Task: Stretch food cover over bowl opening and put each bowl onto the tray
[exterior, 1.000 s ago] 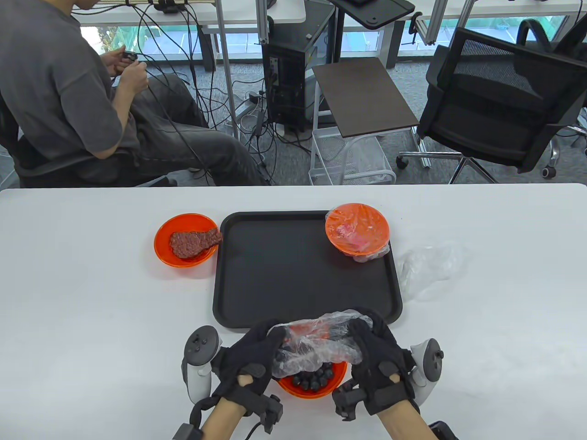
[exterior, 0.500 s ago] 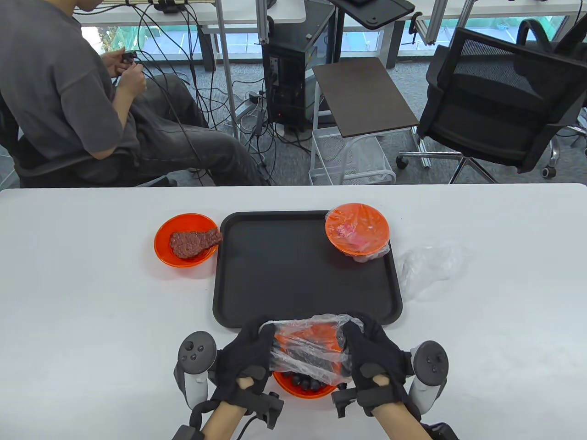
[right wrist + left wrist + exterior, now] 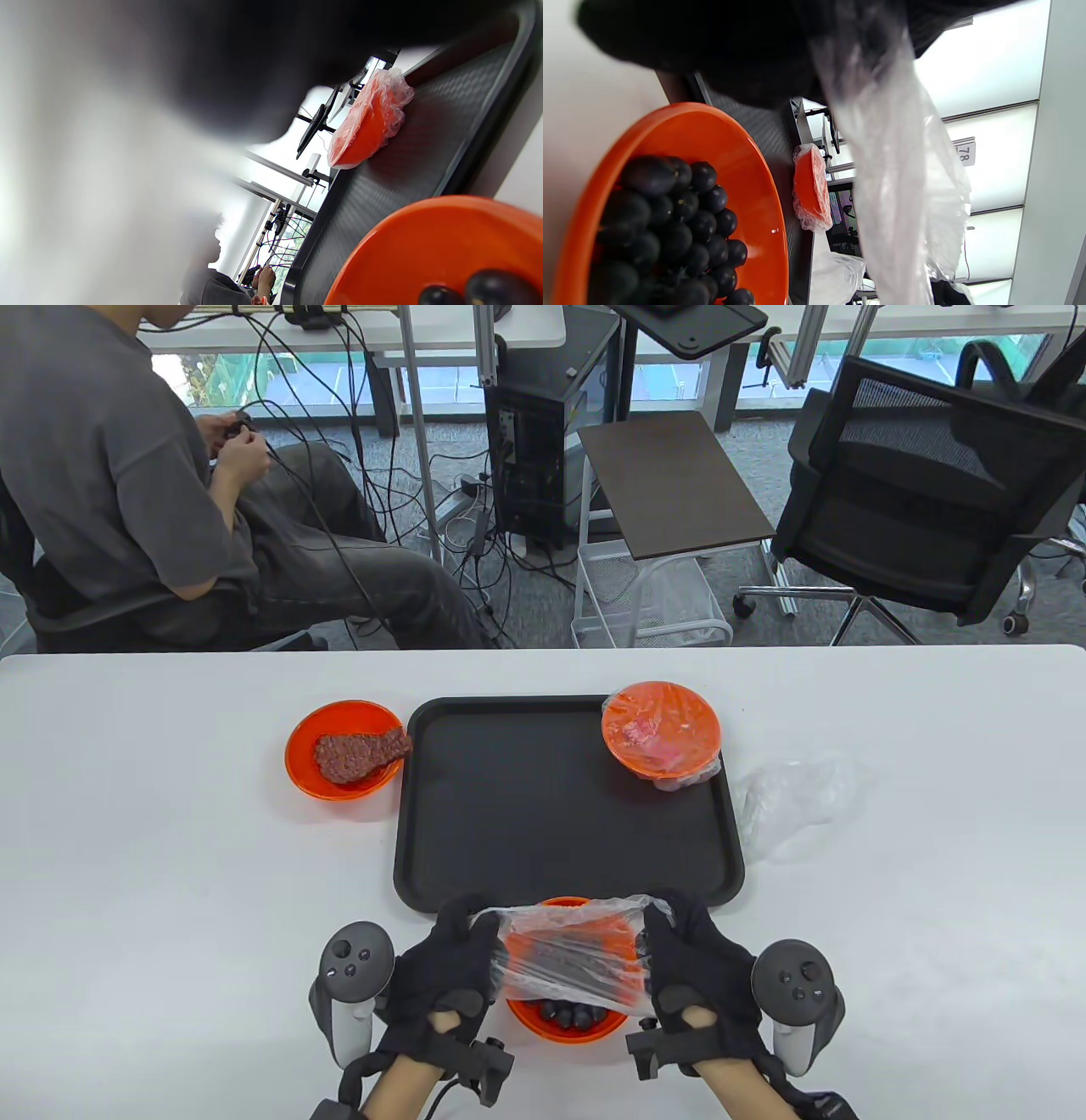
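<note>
Fingers (image 3: 475, 933) stretching cover (image 3: 568, 963) over grape bowl (image 3: 564, 1022)

In the right wrist view the whole left and upper part of the frame is a blur of black glove and pale film, so the right hand (image 3: 263, 55) and its fingers cannot be made out there, nor how they hold the food cover (image 3: 85, 190). At the lower right of that frame the grape bowl (image 3: 428, 250) is cut off by the bottom edge. In the left wrist view the left hand (image 3: 721, 46) is an out-of-focus dark mass along the top edge. In the table view the stretched cover hides most of the grapes (image 3: 564, 1010), and both forearms run off the bottom edge.
</note>
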`<state>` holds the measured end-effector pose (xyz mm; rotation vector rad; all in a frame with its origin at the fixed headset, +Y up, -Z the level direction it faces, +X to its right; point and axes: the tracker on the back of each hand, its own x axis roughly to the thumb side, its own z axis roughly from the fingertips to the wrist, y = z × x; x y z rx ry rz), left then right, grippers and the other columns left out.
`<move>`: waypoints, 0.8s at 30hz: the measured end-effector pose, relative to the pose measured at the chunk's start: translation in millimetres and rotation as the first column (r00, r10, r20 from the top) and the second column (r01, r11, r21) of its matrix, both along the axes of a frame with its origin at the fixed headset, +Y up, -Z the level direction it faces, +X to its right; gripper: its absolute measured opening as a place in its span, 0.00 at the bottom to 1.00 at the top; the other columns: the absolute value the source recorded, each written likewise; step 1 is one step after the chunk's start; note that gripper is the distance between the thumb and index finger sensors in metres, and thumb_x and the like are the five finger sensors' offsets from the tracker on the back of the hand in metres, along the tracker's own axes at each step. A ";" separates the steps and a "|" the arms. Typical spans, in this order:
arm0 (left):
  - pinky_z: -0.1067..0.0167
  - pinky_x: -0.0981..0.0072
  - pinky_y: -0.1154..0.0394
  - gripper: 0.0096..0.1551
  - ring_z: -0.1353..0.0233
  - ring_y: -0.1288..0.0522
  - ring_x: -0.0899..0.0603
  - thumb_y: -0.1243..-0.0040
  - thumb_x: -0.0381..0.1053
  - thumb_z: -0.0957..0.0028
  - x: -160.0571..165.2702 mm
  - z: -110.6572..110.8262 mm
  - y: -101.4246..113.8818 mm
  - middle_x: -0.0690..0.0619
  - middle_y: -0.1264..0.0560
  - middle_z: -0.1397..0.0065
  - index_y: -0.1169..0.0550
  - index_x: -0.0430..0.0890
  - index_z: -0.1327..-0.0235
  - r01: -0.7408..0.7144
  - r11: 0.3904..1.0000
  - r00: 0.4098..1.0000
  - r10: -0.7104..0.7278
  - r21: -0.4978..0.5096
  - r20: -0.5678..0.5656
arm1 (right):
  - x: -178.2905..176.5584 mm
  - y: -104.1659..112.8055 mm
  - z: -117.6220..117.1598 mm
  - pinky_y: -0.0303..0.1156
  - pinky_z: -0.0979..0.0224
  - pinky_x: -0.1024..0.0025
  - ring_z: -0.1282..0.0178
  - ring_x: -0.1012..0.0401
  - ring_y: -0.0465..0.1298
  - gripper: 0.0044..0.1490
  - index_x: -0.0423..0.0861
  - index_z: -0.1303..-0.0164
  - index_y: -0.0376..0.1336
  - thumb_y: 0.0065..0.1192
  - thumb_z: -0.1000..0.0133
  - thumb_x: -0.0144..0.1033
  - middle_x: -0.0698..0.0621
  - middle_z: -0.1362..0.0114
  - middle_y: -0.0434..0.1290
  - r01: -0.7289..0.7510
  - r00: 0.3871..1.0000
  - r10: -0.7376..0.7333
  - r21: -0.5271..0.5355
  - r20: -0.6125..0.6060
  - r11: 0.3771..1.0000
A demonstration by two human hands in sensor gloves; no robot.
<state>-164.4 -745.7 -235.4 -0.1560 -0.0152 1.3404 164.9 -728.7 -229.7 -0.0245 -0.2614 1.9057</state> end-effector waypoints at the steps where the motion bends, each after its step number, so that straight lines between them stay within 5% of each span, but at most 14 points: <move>1: 0.64 0.58 0.14 0.27 0.63 0.14 0.45 0.41 0.59 0.45 -0.1 0.6 -1.1 0.58 0.13 0.58 0.26 0.53 0.34 -0.059 0.998 0.998 0.059 0.002 -0.008 | -0.3 -1.6 -0.8 0.82 0.93 0.79 0.90 0.68 0.83 0.28 0.41 0.37 0.72 0.68 0.45 0.38 0.47 0.62 0.86 0.006 1.000 -0.006 -0.017 -0.008 1.000; 6: 0.49 0.55 0.12 0.26 0.45 0.11 0.42 0.39 0.55 0.46 0.5 -1.1 -6.2 0.56 0.13 0.40 0.27 0.55 0.33 -0.259 0.966 0.965 0.259 0.005 -0.044 | -7.2 -11.1 -1.1 0.82 0.93 0.79 0.91 0.68 0.83 0.28 0.40 0.37 0.73 0.68 0.45 0.38 0.46 0.63 0.86 -0.054 0.997 0.049 -0.077 -0.060 0.996; 11: 0.48 0.55 0.13 0.26 0.45 0.12 0.41 0.39 0.54 0.44 4.9 -4.3 -12.1 0.56 0.14 0.41 0.27 0.56 0.32 -0.459 0.887 0.888 0.459 -0.053 -0.009 | -16.1 -16.0 0.2 0.82 0.93 0.79 0.91 0.68 0.83 0.28 0.40 0.37 0.73 0.68 0.45 0.38 0.46 0.63 0.86 -0.110 0.991 0.101 -0.092 -0.093 0.990; 24: 0.66 0.60 0.16 0.25 0.67 0.16 0.47 0.38 0.60 0.45 4.2 0.5 -6.7 0.60 0.14 0.61 0.25 0.63 0.33 -0.099 0.995 0.991 0.099 -0.002 -0.094 | -17.7 -16.0 3.7 0.82 0.94 0.79 0.91 0.68 0.83 0.28 0.41 0.37 0.72 0.67 0.45 0.39 0.47 0.63 0.86 -0.106 0.991 0.099 -0.072 -0.091 0.992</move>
